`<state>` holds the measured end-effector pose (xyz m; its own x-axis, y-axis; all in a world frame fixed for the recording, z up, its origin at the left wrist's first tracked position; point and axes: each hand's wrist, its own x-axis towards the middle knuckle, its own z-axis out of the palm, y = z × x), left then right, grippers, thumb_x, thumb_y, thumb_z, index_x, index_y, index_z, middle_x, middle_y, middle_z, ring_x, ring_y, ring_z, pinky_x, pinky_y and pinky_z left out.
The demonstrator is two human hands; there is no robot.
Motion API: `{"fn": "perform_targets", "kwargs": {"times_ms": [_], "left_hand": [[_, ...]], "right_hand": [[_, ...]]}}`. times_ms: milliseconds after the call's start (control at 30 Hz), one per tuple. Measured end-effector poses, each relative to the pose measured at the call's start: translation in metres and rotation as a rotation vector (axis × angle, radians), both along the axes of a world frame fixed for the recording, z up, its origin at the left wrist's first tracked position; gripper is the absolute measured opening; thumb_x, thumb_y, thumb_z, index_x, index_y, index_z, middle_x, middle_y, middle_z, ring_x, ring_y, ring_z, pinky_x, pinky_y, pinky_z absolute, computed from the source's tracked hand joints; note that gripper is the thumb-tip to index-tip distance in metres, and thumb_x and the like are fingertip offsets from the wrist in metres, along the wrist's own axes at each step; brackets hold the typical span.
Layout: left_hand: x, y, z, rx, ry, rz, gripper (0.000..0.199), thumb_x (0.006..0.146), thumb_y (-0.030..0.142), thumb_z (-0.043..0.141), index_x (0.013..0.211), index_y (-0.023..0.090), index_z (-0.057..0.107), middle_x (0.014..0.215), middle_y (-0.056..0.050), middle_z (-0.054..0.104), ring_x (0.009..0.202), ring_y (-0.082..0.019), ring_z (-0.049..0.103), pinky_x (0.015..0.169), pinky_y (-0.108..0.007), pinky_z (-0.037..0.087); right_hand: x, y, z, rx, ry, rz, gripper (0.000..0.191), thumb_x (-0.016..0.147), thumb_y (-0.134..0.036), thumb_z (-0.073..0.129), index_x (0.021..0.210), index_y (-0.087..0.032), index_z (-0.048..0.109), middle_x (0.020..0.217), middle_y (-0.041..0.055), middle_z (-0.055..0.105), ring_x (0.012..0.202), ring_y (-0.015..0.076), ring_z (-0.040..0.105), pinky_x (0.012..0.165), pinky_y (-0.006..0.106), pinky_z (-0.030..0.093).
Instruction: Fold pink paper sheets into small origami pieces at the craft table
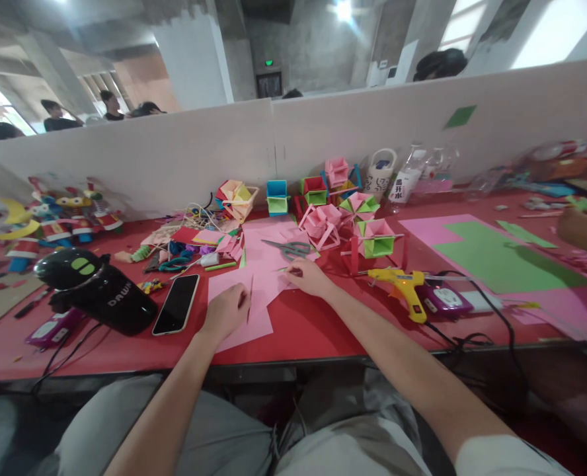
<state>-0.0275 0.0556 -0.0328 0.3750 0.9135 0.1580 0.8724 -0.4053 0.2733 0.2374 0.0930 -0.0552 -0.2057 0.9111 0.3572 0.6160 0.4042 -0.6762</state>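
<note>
My left hand (228,309) rests on pink paper (246,332) near the table's front edge, its fingers curled together. Beside its fingertips runs a thin dark upright line, either a narrow strip or a gap between sheets. My right hand (307,276) is over the pink sheets with thumb and finger pinched. A thin sliver shows at its fingertips, too small to name. Just beyond the right hand lie grey-handled scissors (296,249), their blades pointing left. Folded pink and green paper boxes with stick-like frames (377,239) stand behind and to the right.
Left are a black phone (177,304), a black tumbler (110,294) and a heap of craft scraps (199,248). A yellow glue gun (405,291) with its cord lies right, near green sheets (502,258). A white partition (184,158) borders the back. Another person's arm (586,235) reaches in from the right.
</note>
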Motion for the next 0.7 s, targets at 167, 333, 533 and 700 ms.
{"fn": "perform_targets", "kwargs": {"times_ms": [167, 333, 533, 700], "left_hand": [[-0.0006, 0.0006, -0.0025, 0.026, -0.017, -0.011, 0.015, 0.095, 0.03, 0.043, 0.085, 0.023, 0.052, 0.085, -0.003, 0.066, 0.074, -0.018, 0.06, 0.06, -0.028, 0.028], [-0.0009, 0.0008, -0.002, 0.018, -0.019, -0.02, 0.015, 0.095, 0.031, 0.044, 0.085, 0.023, 0.051, 0.083, -0.002, 0.065, 0.072, -0.017, 0.059, 0.06, -0.028, 0.029], [-0.0008, 0.0008, -0.0008, 0.01, -0.013, -0.018, 0.016, 0.095, 0.031, 0.044, 0.084, 0.022, 0.051, 0.083, -0.002, 0.065, 0.071, -0.017, 0.059, 0.059, -0.027, 0.028], [-0.0006, 0.0012, -0.0016, 0.023, -0.015, -0.014, 0.015, 0.094, 0.03, 0.045, 0.084, 0.022, 0.051, 0.082, -0.002, 0.065, 0.07, -0.017, 0.058, 0.059, -0.027, 0.029]], "right_hand": [[0.0002, 0.0001, 0.0, 0.005, -0.004, 0.001, 0.009, 0.08, -0.014, 0.062, 0.075, -0.016, 0.068, 0.08, 0.0046, 0.064, 0.076, 0.0164, 0.06, 0.073, 0.028, 0.048], [0.0007, -0.0002, 0.0001, 0.006, -0.008, 0.005, 0.008, 0.08, -0.013, 0.062, 0.075, -0.016, 0.068, 0.081, 0.0048, 0.065, 0.076, 0.0164, 0.06, 0.073, 0.028, 0.048], [0.0008, -0.0004, -0.0001, 0.008, -0.012, 0.001, 0.009, 0.081, -0.014, 0.061, 0.075, -0.015, 0.068, 0.081, 0.0049, 0.064, 0.076, 0.0161, 0.06, 0.073, 0.028, 0.048], [0.0009, -0.0004, 0.0007, 0.013, -0.017, 0.002, 0.009, 0.081, -0.014, 0.062, 0.076, -0.015, 0.069, 0.081, 0.0051, 0.065, 0.076, 0.016, 0.061, 0.072, 0.027, 0.048]]}}
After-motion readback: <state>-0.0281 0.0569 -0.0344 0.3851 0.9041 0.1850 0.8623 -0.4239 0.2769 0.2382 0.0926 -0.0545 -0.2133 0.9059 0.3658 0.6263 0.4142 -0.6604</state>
